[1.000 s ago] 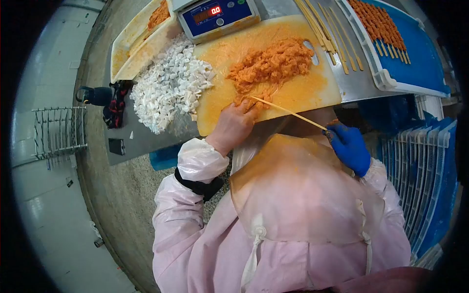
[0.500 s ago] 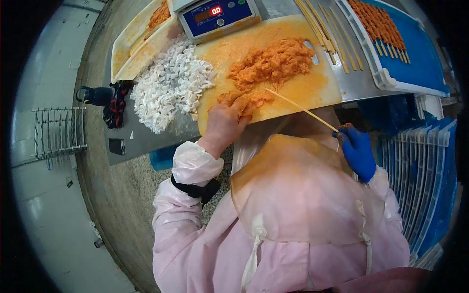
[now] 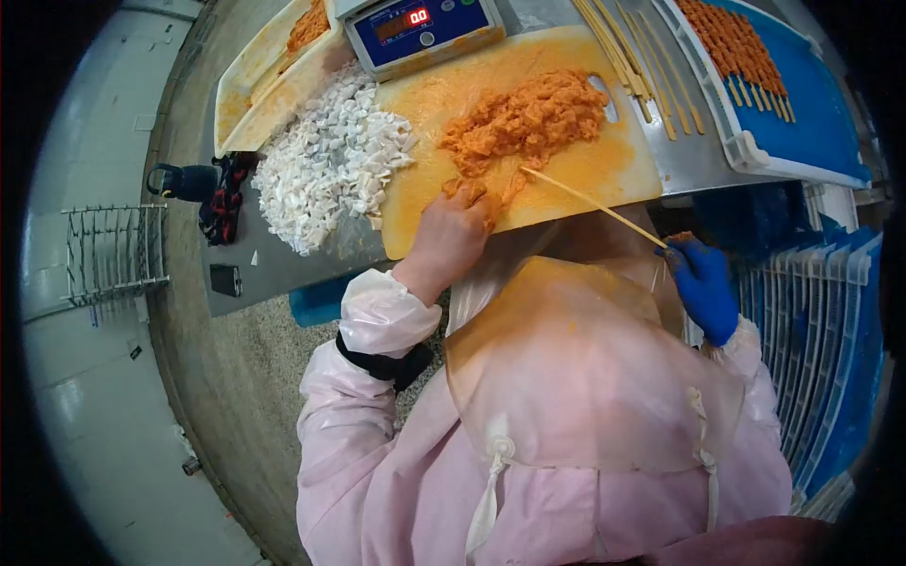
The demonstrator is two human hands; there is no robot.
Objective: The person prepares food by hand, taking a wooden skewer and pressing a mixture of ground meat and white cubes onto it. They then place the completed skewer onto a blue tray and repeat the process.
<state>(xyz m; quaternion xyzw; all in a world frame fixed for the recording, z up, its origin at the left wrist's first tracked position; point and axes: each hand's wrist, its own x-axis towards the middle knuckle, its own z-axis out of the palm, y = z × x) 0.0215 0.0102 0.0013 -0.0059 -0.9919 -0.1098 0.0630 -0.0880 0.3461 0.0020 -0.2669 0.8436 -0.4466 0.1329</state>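
Observation:
My bare left hand (image 3: 451, 231) rests at the near edge of the yellow-stained cutting board (image 3: 415, 104), fingers curled over some orange marinated meat. Just beyond it lies a larger heap of the same orange meat (image 3: 528, 118). In a blue glove, my right hand (image 3: 700, 288) grips the near end of a thin wooden skewer (image 3: 599, 206). The skewer is bare and slants up to the left, its far tip over the board close to the meat. To the left of the board is a pile of small white pieces (image 3: 321, 170).
A digital scale (image 3: 425, 38) stands behind the board, beside a white tub (image 3: 274, 80) with orange meat. Loose skewers (image 3: 651, 71) lie to the right. A blue-lined tray (image 3: 812, 113) holds several loaded skewers (image 3: 731, 52). Stacked trays (image 3: 812, 349) stand at my right.
My left hand has moved slightly right, its fingers now more tightly curled over the meat. My right hand and the skewer have shifted slightly to the right.

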